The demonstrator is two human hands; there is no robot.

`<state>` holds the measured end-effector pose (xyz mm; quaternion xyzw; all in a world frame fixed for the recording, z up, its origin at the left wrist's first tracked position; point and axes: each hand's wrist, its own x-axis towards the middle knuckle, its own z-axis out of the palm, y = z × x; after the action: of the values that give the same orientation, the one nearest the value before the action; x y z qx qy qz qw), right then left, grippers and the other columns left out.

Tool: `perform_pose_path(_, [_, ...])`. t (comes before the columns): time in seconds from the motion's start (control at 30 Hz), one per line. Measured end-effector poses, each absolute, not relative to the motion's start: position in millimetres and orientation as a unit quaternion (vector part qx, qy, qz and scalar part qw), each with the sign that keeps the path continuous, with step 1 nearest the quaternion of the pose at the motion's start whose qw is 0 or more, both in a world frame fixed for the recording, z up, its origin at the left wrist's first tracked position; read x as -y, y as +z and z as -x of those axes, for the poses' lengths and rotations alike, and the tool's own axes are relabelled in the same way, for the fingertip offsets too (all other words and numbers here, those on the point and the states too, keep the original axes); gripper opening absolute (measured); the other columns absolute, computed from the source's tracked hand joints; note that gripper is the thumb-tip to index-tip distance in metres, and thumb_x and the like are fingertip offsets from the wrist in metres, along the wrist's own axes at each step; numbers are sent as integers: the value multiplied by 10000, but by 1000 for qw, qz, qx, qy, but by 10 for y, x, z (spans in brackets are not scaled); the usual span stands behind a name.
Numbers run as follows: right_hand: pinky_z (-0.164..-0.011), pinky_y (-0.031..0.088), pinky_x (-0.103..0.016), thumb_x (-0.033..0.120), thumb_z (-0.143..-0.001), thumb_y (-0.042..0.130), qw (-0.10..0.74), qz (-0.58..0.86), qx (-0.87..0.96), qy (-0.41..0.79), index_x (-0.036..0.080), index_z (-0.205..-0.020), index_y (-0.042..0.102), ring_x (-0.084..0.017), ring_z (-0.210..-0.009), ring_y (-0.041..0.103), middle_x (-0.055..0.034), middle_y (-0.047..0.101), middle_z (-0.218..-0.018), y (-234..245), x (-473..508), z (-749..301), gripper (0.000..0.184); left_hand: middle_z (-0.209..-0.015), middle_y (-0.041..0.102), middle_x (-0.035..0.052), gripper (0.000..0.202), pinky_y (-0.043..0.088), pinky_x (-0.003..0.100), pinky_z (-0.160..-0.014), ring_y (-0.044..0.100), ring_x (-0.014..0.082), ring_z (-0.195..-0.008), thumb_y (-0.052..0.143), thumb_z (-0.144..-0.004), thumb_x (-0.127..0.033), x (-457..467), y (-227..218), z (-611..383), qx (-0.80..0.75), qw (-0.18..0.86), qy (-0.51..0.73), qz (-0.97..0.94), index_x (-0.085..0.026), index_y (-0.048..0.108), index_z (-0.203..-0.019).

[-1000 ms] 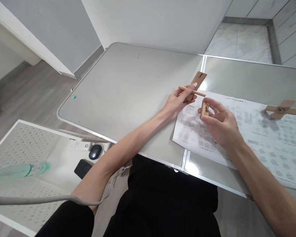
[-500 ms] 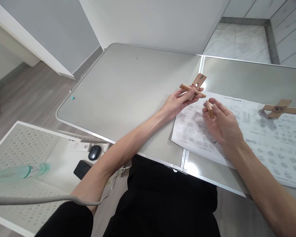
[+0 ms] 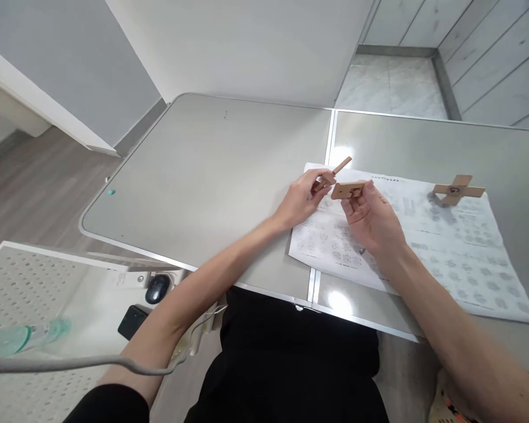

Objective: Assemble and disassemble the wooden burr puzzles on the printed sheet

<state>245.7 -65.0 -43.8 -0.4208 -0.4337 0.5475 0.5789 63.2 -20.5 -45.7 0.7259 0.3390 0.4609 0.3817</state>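
Note:
Above the printed paper sheet (image 3: pixel 449 235), my left hand (image 3: pixel 300 197) is closed around wooden puzzle pieces (image 3: pixel 342 165); one narrow end sticks out up and to the right, and the fingers hide the rest. Close beside it, my right hand (image 3: pixel 372 220) pinches a flat wooden puzzle piece (image 3: pixel 344 190) with a dark cut-out, its left end near my left fingertips. I cannot tell whether the pieces touch. On the right of the sheet, a cross-shaped wooden piece (image 3: pixel 459 190) with a dark mark at its centre stands apart from both hands.
The grey folding table (image 3: pixel 211 176) has a metal seam (image 3: pixel 330 138) near the sheet. Left and lower is a white perforated shelf (image 3: pixel 30 282) with a black mouse (image 3: pixel 157 288), a phone (image 3: pixel 132 321) and a greenish bottle (image 3: pixel 22 341). A grey cable (image 3: pixel 70 364) crosses my left arm.
The pieces in my left hand have been turned, and its fingers now curl over them. My right hand has moved closer, its piece now turned flat side forward. The camera view has shifted slightly.

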Motion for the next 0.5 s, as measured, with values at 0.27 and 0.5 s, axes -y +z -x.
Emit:
perform_pose_path(0.27, [-514,456,-247,562,-894,759,580,373,366,625,257,-838,641,-92,-572,499,30,570,-757,-302,661,-2420,331,-1045,700,55,181,495,291,-744,603,138,-797,638,-950,-158,171,-498,-626,-339,324,445,-763,-203,654,-1125])
perform_pose_path(0.5, [-519,458,-269,470,-908,754,552,387,432,599,230,-959,632,-116,-583,602,-5,706,-855,-297,690,-2285,273,-914,685,26,118,496,272,-709,619,150,-774,686,-906,-214,147,-438,-600,-384,347,409,-752,-179,663,-1016])
